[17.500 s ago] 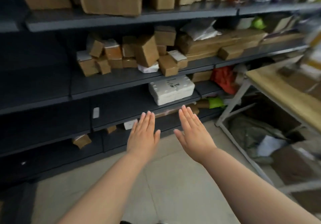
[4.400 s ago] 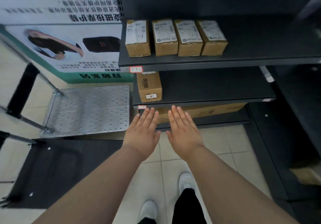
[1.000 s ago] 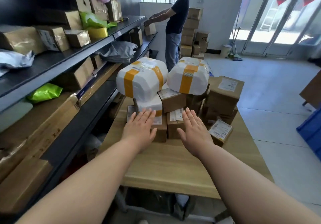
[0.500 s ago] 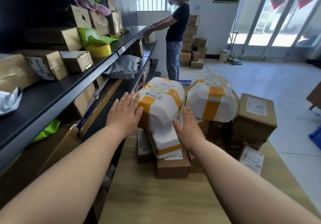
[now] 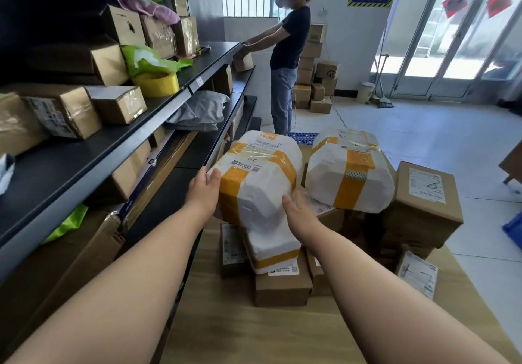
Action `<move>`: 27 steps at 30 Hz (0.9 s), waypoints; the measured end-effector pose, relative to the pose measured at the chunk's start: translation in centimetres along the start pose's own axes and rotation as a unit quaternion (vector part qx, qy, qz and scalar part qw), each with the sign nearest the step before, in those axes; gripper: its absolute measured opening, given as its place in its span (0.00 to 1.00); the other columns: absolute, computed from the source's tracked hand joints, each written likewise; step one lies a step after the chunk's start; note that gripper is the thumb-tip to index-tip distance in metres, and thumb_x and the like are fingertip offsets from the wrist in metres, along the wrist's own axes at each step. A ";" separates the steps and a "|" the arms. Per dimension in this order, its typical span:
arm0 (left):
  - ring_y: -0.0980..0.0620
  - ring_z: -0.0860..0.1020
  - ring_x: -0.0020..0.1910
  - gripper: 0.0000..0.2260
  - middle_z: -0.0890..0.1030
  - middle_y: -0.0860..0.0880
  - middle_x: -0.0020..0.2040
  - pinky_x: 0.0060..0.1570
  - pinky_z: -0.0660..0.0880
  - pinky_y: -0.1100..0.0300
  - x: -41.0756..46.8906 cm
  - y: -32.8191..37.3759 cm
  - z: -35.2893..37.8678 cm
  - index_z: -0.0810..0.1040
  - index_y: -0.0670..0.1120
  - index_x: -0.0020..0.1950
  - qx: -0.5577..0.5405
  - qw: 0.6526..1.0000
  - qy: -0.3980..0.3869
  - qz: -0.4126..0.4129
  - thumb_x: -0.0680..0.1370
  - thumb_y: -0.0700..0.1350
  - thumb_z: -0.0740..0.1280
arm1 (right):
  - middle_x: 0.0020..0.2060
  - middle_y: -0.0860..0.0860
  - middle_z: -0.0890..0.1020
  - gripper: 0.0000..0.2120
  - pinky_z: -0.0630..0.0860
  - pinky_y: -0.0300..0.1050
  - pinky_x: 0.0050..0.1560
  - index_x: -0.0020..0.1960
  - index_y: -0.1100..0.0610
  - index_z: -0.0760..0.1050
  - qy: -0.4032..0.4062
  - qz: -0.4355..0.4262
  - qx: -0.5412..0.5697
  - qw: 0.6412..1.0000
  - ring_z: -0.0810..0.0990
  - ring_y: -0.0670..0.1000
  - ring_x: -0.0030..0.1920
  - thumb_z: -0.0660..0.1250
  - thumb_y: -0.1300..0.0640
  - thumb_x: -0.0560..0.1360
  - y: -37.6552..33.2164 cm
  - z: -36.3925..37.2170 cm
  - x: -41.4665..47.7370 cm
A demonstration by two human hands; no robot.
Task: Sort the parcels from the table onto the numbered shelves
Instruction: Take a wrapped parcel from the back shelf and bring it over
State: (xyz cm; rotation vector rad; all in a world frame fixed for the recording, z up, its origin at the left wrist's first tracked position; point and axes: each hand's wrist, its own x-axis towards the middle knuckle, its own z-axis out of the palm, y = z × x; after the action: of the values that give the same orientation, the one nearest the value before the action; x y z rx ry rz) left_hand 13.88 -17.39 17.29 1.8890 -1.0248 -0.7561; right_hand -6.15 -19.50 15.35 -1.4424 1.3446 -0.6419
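Note:
A bulky white parcel [image 5: 254, 183] banded with yellow tape sits on top of the pile on the wooden table [image 5: 254, 332]. It has a handwritten number on its label. My left hand [image 5: 202, 194] grips its left side, thumb on the front face, fingers hidden behind it. My right hand [image 5: 299, 214] holds its lower right side, with the fingers tucked out of sight beneath it. A second white taped parcel [image 5: 350, 177] lies just to the right. Under both lie small cardboard boxes [image 5: 282, 287] and a flat white packet [image 5: 274, 248].
Dark metal shelves [image 5: 93, 149] run along the left, loaded with boxes, a yellow tape roll [image 5: 158, 84] and a grey bag [image 5: 200, 112]. A bigger carton [image 5: 423, 202] stands at the table's right. Another person [image 5: 288, 53] works at the shelf's far end.
I have come up to the table from the shelves. Both hands went from flat and free to closing in on the left white parcel from either side.

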 end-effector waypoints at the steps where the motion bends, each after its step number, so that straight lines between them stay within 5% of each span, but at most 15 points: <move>1: 0.41 0.59 0.75 0.27 0.57 0.45 0.78 0.70 0.60 0.42 0.2 -0.1 -0.1 0.53 0.51 0.79 -0.020 1.000 -0.006 -0.014 0.82 0.60 0.52 | 0.77 0.49 0.54 0.31 0.52 0.52 0.74 0.79 0.50 0.45 -0.003 0.005 0.011 1.000 0.54 0.55 0.76 0.50 0.41 0.81 0.1 0.1 0.1; 5: 0.41 0.64 0.71 0.27 0.60 0.44 0.75 0.64 0.66 0.45 0.3 -0.4 -0.2 0.58 0.50 0.77 0.012 1.000 -0.028 -0.004 0.81 0.59 0.57 | 0.76 0.50 0.59 0.36 0.57 0.58 0.74 0.78 0.47 0.46 -0.007 -0.003 0.059 0.998 0.59 0.56 0.74 0.54 0.35 0.77 0.3 0.8 0.5; 10: 0.49 0.70 0.57 0.20 0.70 0.45 0.65 0.42 0.69 0.59 0.3 -0.9 -0.7 0.65 0.49 0.66 -0.046 0.998 -0.032 0.010 0.79 0.59 0.60 | 0.73 0.49 0.65 0.52 0.62 0.61 0.71 0.77 0.46 0.51 -0.004 0.000 0.121 0.993 0.65 0.57 0.71 0.59 0.24 0.60 -0.2 1.1 0.7; 15: 0.47 0.72 0.58 0.16 0.72 0.45 0.62 0.51 0.72 0.52 0.8 -1.5 -1.4 0.67 0.52 0.59 -0.091 0.996 -0.008 0.009 0.78 0.60 0.61 | 0.70 0.51 0.67 0.48 0.66 0.63 0.68 0.77 0.48 0.51 0.019 -0.012 0.141 0.990 0.68 0.58 0.68 0.67 0.30 0.65 -0.9 0.9 0.9; 18: 0.46 0.72 0.59 0.22 0.70 0.46 0.64 0.55 0.74 0.46 0.7 -1.3 -2.0 0.68 0.54 0.59 -0.139 0.990 -0.013 -0.004 0.73 0.67 0.62 | 0.69 0.51 0.69 0.56 0.71 0.63 0.64 0.75 0.46 0.53 0.014 -0.025 0.137 0.990 0.71 0.57 0.65 0.70 0.26 0.55 -1.5 0.6 0.7; 20: 0.46 0.71 0.61 0.28 0.70 0.48 0.66 0.54 0.74 0.44 0.5 -1.1 -2.3 0.69 0.57 0.62 -0.177 0.984 -0.018 -0.021 0.69 0.72 0.61 | 0.68 0.50 0.69 0.53 0.72 0.59 0.63 0.76 0.47 0.53 0.014 -0.053 0.130 0.990 0.72 0.55 0.65 0.71 0.29 0.59 -1.8 0.4 0.2; 23: 0.47 0.72 0.60 0.25 0.72 0.49 0.66 0.56 0.74 0.43 0.4 -1.4 -2.4 0.70 0.56 0.67 -0.235 0.971 -0.020 -0.043 0.74 0.67 0.61 | 0.66 0.48 0.67 0.45 0.72 0.52 0.63 0.76 0.47 0.51 0.004 -0.097 0.115 0.989 0.70 0.52 0.64 0.71 0.37 0.68 -1.7 0.0 -0.4; 27: 0.48 0.74 0.53 0.23 0.73 0.47 0.60 0.50 0.76 0.46 -0.4 -1.9 -2.1 0.66 0.53 0.69 -0.258 0.964 -0.036 -0.048 0.77 0.57 0.65 | 0.69 0.48 0.66 0.48 0.71 0.57 0.66 0.76 0.44 0.51 -0.010 -0.117 0.117 0.986 0.70 0.53 0.66 0.73 0.38 0.65 -1.4 0.0 -0.6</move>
State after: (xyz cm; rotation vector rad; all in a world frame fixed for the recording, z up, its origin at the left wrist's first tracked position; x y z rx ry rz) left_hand 16.03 -15.62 16.66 1.4725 -0.6935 -1.0396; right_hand -5.72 -19.10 16.79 -1.4189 1.0531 -0.9044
